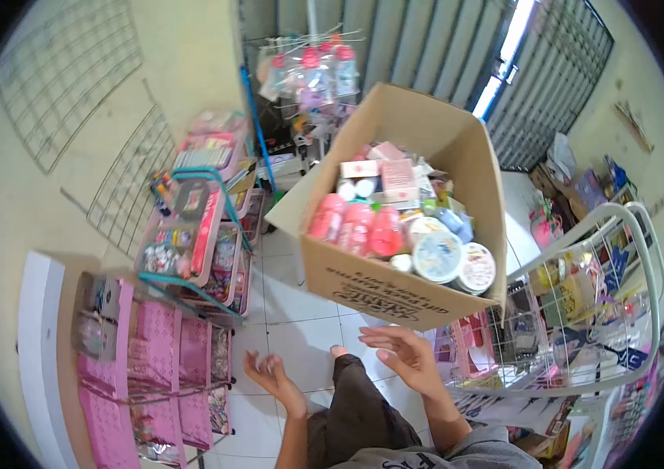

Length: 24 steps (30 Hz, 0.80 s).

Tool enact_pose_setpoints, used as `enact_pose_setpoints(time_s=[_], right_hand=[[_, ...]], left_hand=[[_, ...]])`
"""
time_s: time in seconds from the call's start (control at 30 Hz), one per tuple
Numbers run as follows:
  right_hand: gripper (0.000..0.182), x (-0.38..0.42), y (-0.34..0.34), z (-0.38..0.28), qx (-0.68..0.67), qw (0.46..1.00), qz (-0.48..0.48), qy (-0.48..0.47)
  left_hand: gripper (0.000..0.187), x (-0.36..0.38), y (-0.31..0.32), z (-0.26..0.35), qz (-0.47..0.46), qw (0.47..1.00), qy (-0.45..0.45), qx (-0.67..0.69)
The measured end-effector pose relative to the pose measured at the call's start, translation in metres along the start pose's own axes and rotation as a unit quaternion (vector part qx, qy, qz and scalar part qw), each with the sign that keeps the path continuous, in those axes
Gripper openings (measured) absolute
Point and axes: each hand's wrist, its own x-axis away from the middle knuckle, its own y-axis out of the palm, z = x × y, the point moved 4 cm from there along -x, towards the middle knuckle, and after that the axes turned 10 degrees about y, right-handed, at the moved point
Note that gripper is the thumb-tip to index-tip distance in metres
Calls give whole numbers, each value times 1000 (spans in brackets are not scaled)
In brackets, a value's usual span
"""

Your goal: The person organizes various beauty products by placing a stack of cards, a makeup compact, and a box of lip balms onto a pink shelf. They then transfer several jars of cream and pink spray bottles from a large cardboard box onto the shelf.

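We've got an open box [469, 148], near wall printed upside down, one flap [293, 205] out past the left edge. What it stands on, we can't see. Inside, we see pink bottles [357, 227] in a row along the near edge, left part. Tubs [437, 256] with patterned lids fill the near right corner, small white lid [402, 263] just left of them. Blue pack [455, 223] behind the tubs. Behind the bottles: white carton [358, 169], pink carton [398, 178] to its right. Rest is blurred.
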Motion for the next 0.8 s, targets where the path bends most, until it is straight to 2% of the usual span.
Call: enact_pose_setpoints(time_s=[0.03, 0.07, 0.1, 0.13, 0.17, 0.23, 0.27, 0.3, 0.33, 0.4, 0.47, 0.5, 0.53, 0.57, 0.6, 0.63, 0.67, 0.7, 0.73, 0.77, 0.8], right_hand=[[33, 6, -13, -15, 4, 999, 18, -40], [33, 10, -29, -25, -5, 999, 31, -45], [33, 12, -45, -39, -13, 998, 40, -46], [33, 16, -61, -53, 13, 997, 65, -47], [33, 16, -78, -67, 41, 994, 87, -49], [34, 8, -112, -93, 71, 991, 97, -58], [34, -2, -127, -105, 108, 986, 102, -69], [33, -14, -142, -114, 156, 979, 118, -54], [32, -33, -155, -122, 177, 978, 95, -52], [29, -82, -181, -134, 277, 958, 47, -60], [29, -141, -209, -124, 328, 942, 18, -61], [31, -170, -222, -114, 356, 934, 14, -26], [34, -200, -234, -102, 384, 923, 10, 7], [37, -236, -249, -81, 441, 897, 28, -12], [41, -265, -259, -61, 496, 867, 46, -29], [41, -282, -259, -50, 493, 868, 43, -32], [42, -298, -260, -31, 429, 895, 21, 119], [43, -305, -258, -21, 353, 898, -2, 264], [43, -307, -255, -18, 350, 900, -4, 260], [43, -304, -248, -14, 353, 913, 11, 204], [43, -302, -241, -15, 356, 922, 24, 150]], left_hand=[[48, -8, 24, 19, -27, 999, 26, 29], [48, -17, 46, 33, -40, 998, 32, 26], [47, -22, 69, 50, -64, 994, 73, 41], [46, -24, 87, 64, -87, 989, 109, 52], [46, -28, 105, 73, -96, 989, 108, 45], [42, -40, 149, 94, -176, 964, 179, 85], [42, -50, 171, 101, -184, 962, 184, 84], [37, -59, 197, 109, -241, 946, 207, 56], [31, -68, 221, 115, -295, 927, 228, 28], [33, -98, 266, 96, -379, 849, 356, -92], [44, -103, 315, 105, -448, 749, 429, -233], [44, -108, 333, 102, -448, 747, 430, -239], [47, -110, 352, 91, -464, 703, 484, -238], [51, -109, 366, 79, -477, 657, 535, -235], [51, -110, 376, 65, -476, 656, 535, -240], [52, -112, 388, 43, -519, 633, 467, -334], [54, -116, 394, 26, -553, 600, 393, -424], [54, -118, 400, 26, -550, 597, 395, -429], [58, -121, 403, 19, -586, 565, 338, -473], [63, -124, 402, 12, -617, 529, 276, -513], [62, -131, 404, 0, -644, 520, 237, -509]])
